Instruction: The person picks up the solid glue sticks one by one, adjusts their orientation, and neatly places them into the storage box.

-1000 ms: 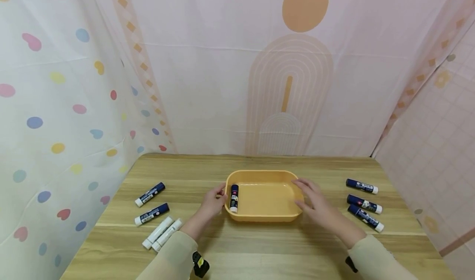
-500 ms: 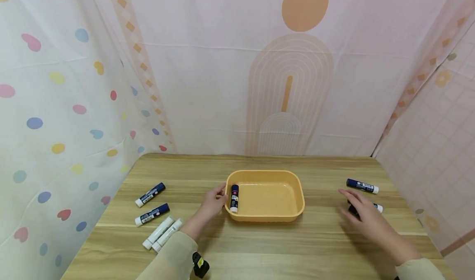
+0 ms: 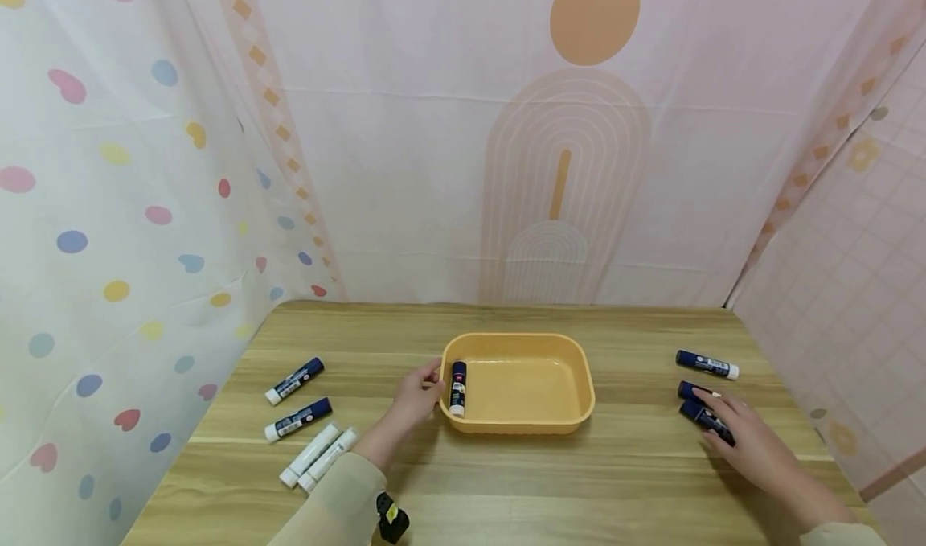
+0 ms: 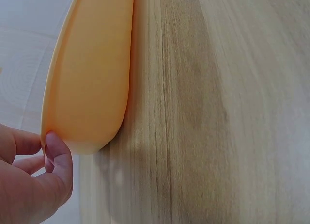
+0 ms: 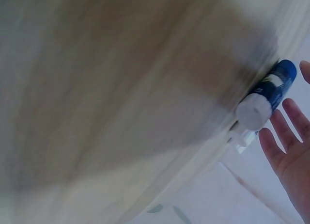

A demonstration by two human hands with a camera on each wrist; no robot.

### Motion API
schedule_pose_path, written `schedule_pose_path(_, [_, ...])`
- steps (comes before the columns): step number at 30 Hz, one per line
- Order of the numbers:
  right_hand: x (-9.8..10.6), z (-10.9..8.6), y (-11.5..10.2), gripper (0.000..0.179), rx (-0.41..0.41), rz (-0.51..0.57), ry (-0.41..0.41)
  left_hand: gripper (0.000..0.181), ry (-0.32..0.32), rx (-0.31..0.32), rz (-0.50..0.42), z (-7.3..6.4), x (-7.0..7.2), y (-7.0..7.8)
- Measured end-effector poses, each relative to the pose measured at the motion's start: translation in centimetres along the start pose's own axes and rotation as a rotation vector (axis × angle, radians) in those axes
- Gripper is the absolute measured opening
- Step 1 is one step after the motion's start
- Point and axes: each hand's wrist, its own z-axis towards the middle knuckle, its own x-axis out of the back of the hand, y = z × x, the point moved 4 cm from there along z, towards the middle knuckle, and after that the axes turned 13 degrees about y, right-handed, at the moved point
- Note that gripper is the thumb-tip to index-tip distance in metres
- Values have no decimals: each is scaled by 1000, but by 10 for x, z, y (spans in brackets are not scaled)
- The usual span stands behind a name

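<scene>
My left hand (image 3: 415, 400) pinches the left rim of an orange-yellow plastic tray (image 3: 517, 428), thumb on the outer wall in the left wrist view. A navy glue stick (image 3: 458, 388) with a white end lies inside the tray along its left wall. My right hand (image 3: 751, 443) reaches over two more glue sticks at the table's right, its fingers spread and loosely bent. The nearer glue stick (image 3: 705, 420) lies between thumb and fingers, not visibly gripped; the other (image 3: 690, 390) is partly hidden under the fingers. In the right wrist view a glue stick (image 5: 273, 90) lies beside the fingertips.
Another navy glue stick (image 3: 707, 364) lies farther back on the right. At the left of the wooden table (image 3: 506, 482) are two navy glue sticks (image 3: 298, 419) and two white tubes (image 3: 309, 455). Patterned curtains (image 3: 405, 168) hang behind and at the sides.
My right hand has left the tray's right side and moved right to the glue sticks there. My left hand and the tray have stayed in place.
</scene>
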Motion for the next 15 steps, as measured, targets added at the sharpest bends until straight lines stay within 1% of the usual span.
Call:
schedule_pose_path(2, [-2, -1, 3, 67, -14, -18, -36, 47, -1, 2, -6, 0, 0, 0])
schedule_pose_path(4, [-3, -1, 5, 67, -12, -25, -51, 47, 0, 3, -7, 0, 0, -1])
schedule_pose_path(11, [-8, 0, 8, 64, 22, -42, -45, 48, 1, -2, -2, 1, 0, -2])
schedule_pose_path(15, [-9, 2, 8, 64, 26, -62, -65, 48, -5, 2, -2, 1, 0, -3])
